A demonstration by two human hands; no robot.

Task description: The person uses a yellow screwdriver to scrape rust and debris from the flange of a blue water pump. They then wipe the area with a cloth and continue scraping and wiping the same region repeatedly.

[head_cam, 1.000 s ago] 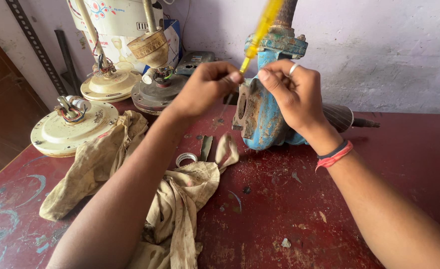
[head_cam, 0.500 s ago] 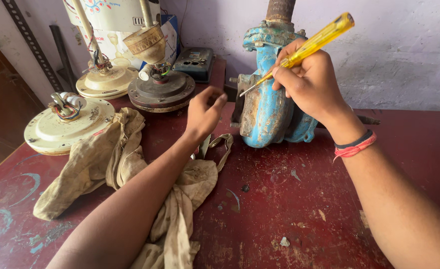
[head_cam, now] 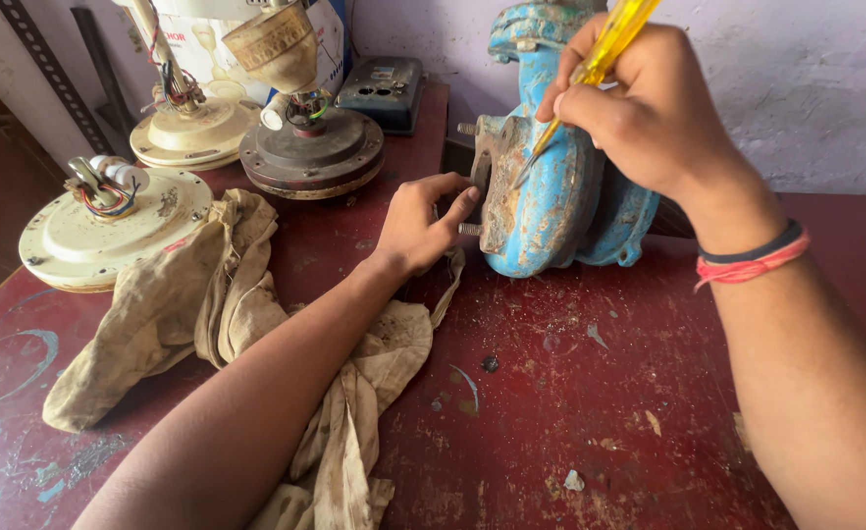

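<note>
A blue, rusty pump housing (head_cam: 560, 211) stands on the dark red table (head_cam: 570, 412). My right hand (head_cam: 649, 108) grips a screwdriver with a yellow see-through handle (head_cam: 617, 34). Its tip rests against the housing's flat rusty flange. My left hand (head_cam: 421, 226) is at the left edge of that flange, fingers curled around the flange's rim near a protruding bolt. A red and black band sits on my right wrist.
A dirty beige rag (head_cam: 246, 334) lies under my left forearm. Two cream fan motor housings (head_cam: 99, 231) (head_cam: 192, 128) and a dark brown one (head_cam: 310, 147) sit at the back left. A black box (head_cam: 384, 88) stands by the wall.
My right hand has come down with the screwdriver, so its tip now meets the flange. My left hand has dropped from the screwdriver to the flange's left edge.
</note>
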